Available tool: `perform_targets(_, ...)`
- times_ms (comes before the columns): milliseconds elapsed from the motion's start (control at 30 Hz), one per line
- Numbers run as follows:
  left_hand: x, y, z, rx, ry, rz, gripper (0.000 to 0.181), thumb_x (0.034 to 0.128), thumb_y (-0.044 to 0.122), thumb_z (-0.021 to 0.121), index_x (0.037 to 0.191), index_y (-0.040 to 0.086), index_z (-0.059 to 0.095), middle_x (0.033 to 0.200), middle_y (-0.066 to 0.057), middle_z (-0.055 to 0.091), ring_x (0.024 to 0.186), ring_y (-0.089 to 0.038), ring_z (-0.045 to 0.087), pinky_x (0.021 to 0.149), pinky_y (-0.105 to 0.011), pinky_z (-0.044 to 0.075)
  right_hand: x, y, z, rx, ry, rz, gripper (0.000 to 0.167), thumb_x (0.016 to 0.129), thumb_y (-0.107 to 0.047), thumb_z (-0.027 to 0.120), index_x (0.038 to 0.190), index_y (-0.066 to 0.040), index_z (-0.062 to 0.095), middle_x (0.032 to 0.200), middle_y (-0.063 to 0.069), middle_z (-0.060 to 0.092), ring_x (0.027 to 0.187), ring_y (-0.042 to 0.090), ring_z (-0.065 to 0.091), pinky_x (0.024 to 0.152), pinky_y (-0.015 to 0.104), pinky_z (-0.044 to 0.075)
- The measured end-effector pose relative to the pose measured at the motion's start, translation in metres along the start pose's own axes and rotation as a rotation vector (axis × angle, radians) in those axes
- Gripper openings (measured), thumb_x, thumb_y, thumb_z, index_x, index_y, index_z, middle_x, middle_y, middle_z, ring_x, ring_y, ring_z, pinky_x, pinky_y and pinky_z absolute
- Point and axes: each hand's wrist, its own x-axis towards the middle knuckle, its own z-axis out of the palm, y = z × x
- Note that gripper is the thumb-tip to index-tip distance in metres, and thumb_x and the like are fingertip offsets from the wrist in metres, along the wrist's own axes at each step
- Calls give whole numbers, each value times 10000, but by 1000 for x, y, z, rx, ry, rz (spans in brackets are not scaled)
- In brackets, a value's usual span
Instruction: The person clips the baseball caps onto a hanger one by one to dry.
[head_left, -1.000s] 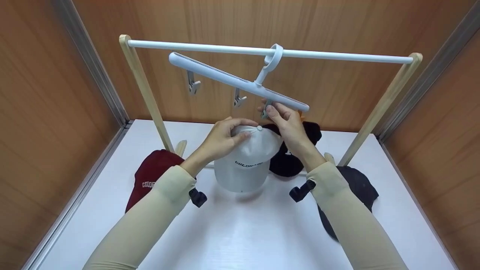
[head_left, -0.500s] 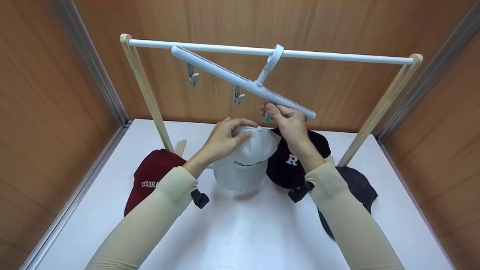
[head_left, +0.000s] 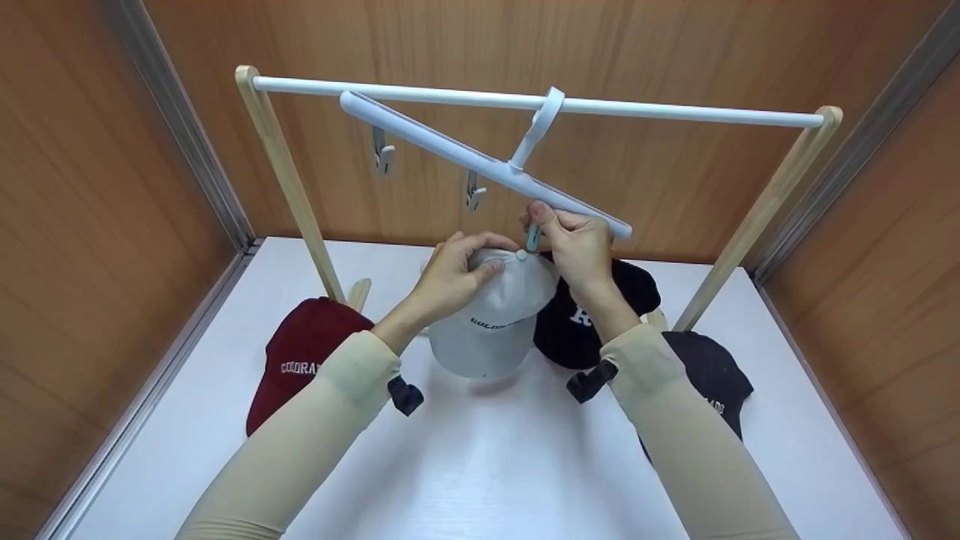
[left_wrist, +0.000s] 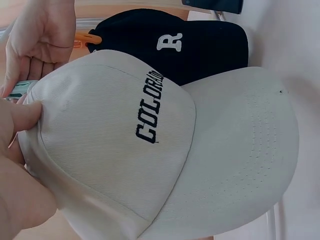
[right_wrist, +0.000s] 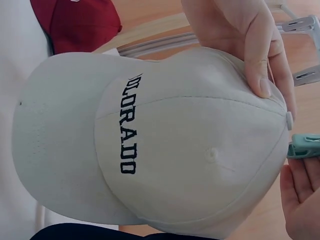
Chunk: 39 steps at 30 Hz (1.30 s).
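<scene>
My left hand (head_left: 454, 276) pinches the crown of a white baseball cap (head_left: 521, 291) lettered COLORADO, its brim pointing down. Thumb and fingers of my right hand (head_left: 583, 251) squeeze a pale green clip (head_left: 534, 237) below the low right part of a white hanger (head_left: 450, 150). In the right wrist view the clip (right_wrist: 305, 145) sits right at the cap's top, beside its button (right_wrist: 289, 121); whether fabric is between its jaws I cannot tell. Behind hangs a black cap (left_wrist: 210, 47) with a white R, an orange clip (left_wrist: 88, 38) at its top.
The hanger hooks over a white rail (head_left: 690, 112) on wooden posts (head_left: 289, 180). Two grey clips, one of them the left clip (head_left: 383, 154), hang from its raised left part. A dark red cap (head_left: 307, 352) lies left, a dark grey cap (head_left: 709, 375) right, on the white table (head_left: 480, 465).
The hanger has tipped, left end up and right end down. My right hand has drawn the clip down toward the white cap's top. The black cap has swung lower and forward; my left hand barely moved.
</scene>
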Motion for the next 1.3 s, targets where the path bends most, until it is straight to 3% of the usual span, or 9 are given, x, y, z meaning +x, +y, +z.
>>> perform_targets(100,1,0,1,-4,7,-7,277,1055,102,656,1308,188,733,1272,54,730,1144,-194,523,989,-440,516,0,-1,2,-4,13,10,277,1009,-295,738,1123,-61,833,1057,189,800,1087,360,764,926,344,617)
perform_targets(300,2,-2,1,-15,28,-32,278,1052,101,654,1300,200,732,1241,40,701,1141,-190,523,998,-441,505,0,-1,5,2,31,31,269,1003,-284,741,1104,-54,836,1012,151,812,1003,234,793,893,312,621)
perform_targets(567,5,0,1,-87,41,-34,284,1061,104,643,1315,210,713,1270,60,694,1192,-183,522,1061,-439,492,-1,0,5,-9,41,29,271,993,-298,750,1070,-57,847,964,109,819,991,197,788,923,313,611)
perform_targets(767,7,-1,3,-137,50,-26,289,1062,102,638,1306,234,716,1305,89,691,1253,-163,527,1117,-436,453,-1,1,5,29,40,18,257,998,-258,750,1040,-23,845,963,158,808,939,190,780,866,298,621)
perform_targets(933,8,0,6,-183,65,-42,283,1069,110,625,1323,214,697,1357,66,673,1324,-145,558,1174,-461,430,0,1,6,24,40,4,237,1014,-232,737,1044,-23,844,946,109,814,934,182,778,870,282,612)
perform_targets(1300,9,2,9,-220,108,-79,279,1072,132,622,1335,197,688,1376,46,667,1338,-153,585,1157,-469,460,1,3,7,-20,58,-2,276,1005,-270,750,1030,-12,844,931,53,816,935,121,733,850,260,585)
